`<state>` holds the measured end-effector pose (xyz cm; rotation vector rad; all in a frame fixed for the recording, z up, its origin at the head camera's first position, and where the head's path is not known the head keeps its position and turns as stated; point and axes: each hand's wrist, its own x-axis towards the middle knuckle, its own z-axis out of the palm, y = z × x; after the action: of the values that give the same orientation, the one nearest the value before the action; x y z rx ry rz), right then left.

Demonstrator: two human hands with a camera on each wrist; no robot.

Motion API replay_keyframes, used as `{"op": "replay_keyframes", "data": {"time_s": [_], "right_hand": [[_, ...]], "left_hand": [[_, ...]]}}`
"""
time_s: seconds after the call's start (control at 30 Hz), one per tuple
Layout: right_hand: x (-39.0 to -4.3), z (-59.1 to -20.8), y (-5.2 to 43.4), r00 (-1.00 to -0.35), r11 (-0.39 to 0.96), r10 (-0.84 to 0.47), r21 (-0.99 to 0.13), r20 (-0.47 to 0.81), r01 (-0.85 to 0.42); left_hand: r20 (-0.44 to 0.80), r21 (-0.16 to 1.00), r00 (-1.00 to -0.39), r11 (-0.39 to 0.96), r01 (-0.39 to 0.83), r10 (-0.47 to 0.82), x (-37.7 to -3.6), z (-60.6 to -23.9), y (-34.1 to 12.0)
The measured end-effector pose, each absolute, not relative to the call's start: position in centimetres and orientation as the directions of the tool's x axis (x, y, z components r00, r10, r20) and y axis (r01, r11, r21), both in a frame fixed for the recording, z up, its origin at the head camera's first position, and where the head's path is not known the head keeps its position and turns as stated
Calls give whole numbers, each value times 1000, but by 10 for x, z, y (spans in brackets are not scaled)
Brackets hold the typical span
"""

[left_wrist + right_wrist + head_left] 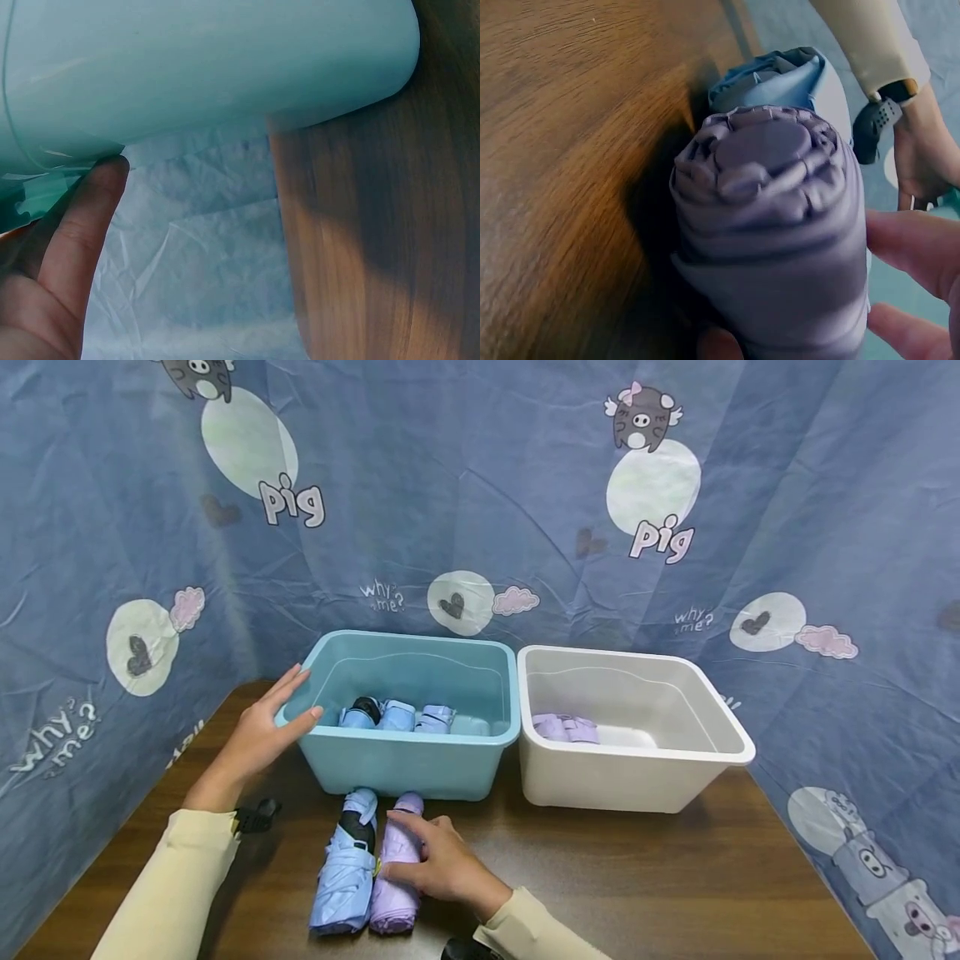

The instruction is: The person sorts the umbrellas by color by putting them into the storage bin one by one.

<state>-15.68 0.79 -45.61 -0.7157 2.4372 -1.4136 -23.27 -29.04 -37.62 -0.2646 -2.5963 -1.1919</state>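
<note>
I have the right hand (450,860) on the purple folded umbrella (397,847), which lies lengthwise on the wood-grain table (675,868), far end just in front of the teal bin (408,739). Thumb and fingers curl around its sides, pinching it; right wrist view shows fingertips on both sides, can't tell how firmly. Blue folded umbrella (341,889) with a black patch lies just left of it, side by side. I see the left hand (258,735) at the teal bin's left end, fingers fairly straight, thumb spread away from them, touching the rim; left wrist view shows one fingertip against the bin. Teal bin holds three blue rolls (397,717), leftmost with black on it. White bin (637,754) stands just right of the teal one, with two light purple rolls (551,728) at its left end. Both sleeves (165,877) are pale yellow, black device (257,816) at the left wrist. Behind, I get a creased blue cloth (480,485) printed with pigs, hearts and lettering.
</note>
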Motion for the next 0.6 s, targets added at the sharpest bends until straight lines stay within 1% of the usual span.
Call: {"op": "replay_keyframes", "data": {"time_s": [0.07, 0.3, 0.43, 0.6], "right_hand": [[-156, -456, 5, -862, 460, -505, -833, 40, -308], [-157, -455, 3, -879, 502, -472, -797, 71, -335], [-158, -455, 5, -881, 456, -470, -838, 58, -299], [-157, -454, 12, -883, 389, -470, -897, 4, -211]], "left_hand": [[320, 712, -946, 646, 277, 52, -233, -377, -291], [319, 709, -947, 653, 267, 40, -235, -376, -290], [323, 706, -946, 656, 266, 36, -233, -375, -291], [314, 711, -948, 651, 266, 44, -232, -374, -291]]}}
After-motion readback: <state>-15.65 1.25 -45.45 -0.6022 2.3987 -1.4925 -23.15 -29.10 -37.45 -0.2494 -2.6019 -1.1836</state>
